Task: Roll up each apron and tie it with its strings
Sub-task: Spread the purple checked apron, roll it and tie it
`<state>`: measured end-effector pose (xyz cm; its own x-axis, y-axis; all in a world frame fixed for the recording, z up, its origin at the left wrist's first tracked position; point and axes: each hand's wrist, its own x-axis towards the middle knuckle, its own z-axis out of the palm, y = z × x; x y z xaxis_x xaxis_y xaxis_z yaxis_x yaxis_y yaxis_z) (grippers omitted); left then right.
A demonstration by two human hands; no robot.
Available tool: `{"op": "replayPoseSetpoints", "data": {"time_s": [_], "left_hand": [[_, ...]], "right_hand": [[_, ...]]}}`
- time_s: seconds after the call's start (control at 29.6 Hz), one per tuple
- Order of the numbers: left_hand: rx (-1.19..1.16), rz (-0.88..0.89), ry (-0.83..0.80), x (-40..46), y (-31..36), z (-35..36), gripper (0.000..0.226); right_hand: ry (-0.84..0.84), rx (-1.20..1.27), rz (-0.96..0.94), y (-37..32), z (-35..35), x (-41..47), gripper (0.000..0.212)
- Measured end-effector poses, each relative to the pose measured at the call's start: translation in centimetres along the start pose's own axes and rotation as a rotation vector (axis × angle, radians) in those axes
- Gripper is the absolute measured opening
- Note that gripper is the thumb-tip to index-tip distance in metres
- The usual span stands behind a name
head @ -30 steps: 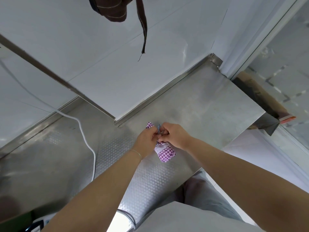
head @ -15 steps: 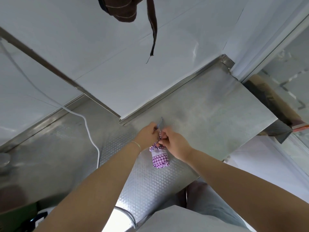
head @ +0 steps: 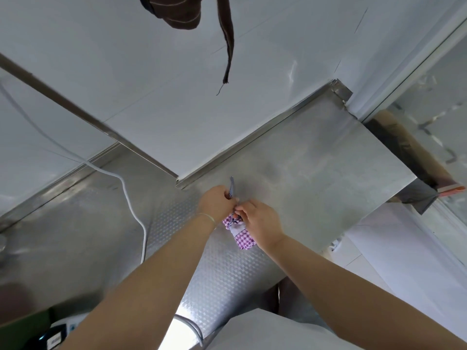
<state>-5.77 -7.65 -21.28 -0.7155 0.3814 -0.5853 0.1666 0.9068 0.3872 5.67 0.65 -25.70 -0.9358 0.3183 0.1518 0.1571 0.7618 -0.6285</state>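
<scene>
A rolled-up apron [head: 243, 238] in pink-and-white check lies on the steel counter [head: 316, 173], its near end pointing toward me. My left hand [head: 217, 205] grips a thin striped string [head: 231, 185] whose free end sticks up past the fingers. My right hand [head: 257, 223] pinches the string at the top of the roll, covering part of it. Both hands meet over the far end of the roll, and the knot itself is hidden under the fingers.
A brown striped apron [head: 182, 13] hangs on the white wall, one strap [head: 227, 46] dangling. A white cable [head: 136, 218] runs across the counter at left. The counter's right edge drops off near cardboard [head: 404, 152]. Dark items [head: 50, 337] sit at the lower left.
The roll has turned so its near end points toward me. My left hand has drawn the string's end up and away from the roll. Both hands stayed over its far end.
</scene>
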Motion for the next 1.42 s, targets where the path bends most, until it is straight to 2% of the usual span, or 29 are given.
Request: {"op": "replayPoseSetpoints", "data": {"time_s": [0.07, 0.2, 0.3, 0.34, 0.41, 0.47, 0.51, 0.61, 0.74, 0.81, 0.95, 1.15, 1.28, 1.42], "left_hand": [[-0.029, -0.039, -0.006, 0.0, -0.2, -0.1, 0.021], [-0.03, -0.053, -0.084, 0.5, 0.0, -0.3, 0.028], [-0.177, -0.065, -0.145, 0.6, -0.3, -0.7, 0.04], [-0.264, -0.078, -0.144, 0.2, -0.3, -0.8, 0.038], [-0.475, -0.117, -0.083, -0.8, -0.5, -0.8, 0.029], [-0.66, -0.158, 0.035, -1.7, -0.9, 0.0, 0.018], [-0.701, -0.17, 0.1, -2.1, -1.2, 0.6, 0.012], [-0.569, -0.104, 0.253, -3.3, -1.3, 1.9, 0.01], [-0.507, 0.055, 0.293, -4.5, -1.6, 2.5, 0.025], [-0.406, 0.141, 0.272, -5.0, -2.3, 3.0, 0.023], [-0.257, 0.176, 0.308, -5.0, -3.6, 4.1, 0.014], [-0.189, 0.27, 0.375, -4.6, -4.1, 4.2, 0.014], [-0.141, 0.297, 0.361, -4.1, -4.5, 3.9, 0.014], [-0.118, 0.249, 0.383, -4.5, -4.1, 3.9, 0.006]], "right_hand": [[0.01, -0.016, -0.09, 0.6, 0.3, -0.4, 0.023], [0.05, 0.001, -0.135, 1.3, 0.6, -0.4, 0.018], [0.034, 0.004, -0.195, 1.5, 0.6, -0.4, 0.005], [0.03, 0.001, -0.221, 1.7, 0.6, -0.4, 0.009], [0.032, -0.01, -0.251, 1.5, 0.2, 0.0, 0.006], [0.064, -0.021, -0.255, 1.3, 0.2, 0.5, 0.016], [0.063, -0.031, -0.258, 1.1, 0.1, 0.7, 0.015], [0.036, -0.043, -0.262, 1.3, 0.6, 0.7, 0.004], [0.0, -0.047, -0.197, 1.8, 0.8, -0.1, 0.026], [-0.034, -0.01, -0.141, 1.7, 1.1, -0.5, 0.03], [-0.112, 0.098, -0.009, 1.1, 1.2, -0.8, 0.036], [-0.338, 0.376, 0.188, -0.2, 0.1, 0.3, 0.012], [-0.593, 0.606, 0.458, 0.0, -0.3, 1.5, 0.021], [-0.687, 0.711, 0.589, 0.3, -0.3, 2.0, 0.027]]}}
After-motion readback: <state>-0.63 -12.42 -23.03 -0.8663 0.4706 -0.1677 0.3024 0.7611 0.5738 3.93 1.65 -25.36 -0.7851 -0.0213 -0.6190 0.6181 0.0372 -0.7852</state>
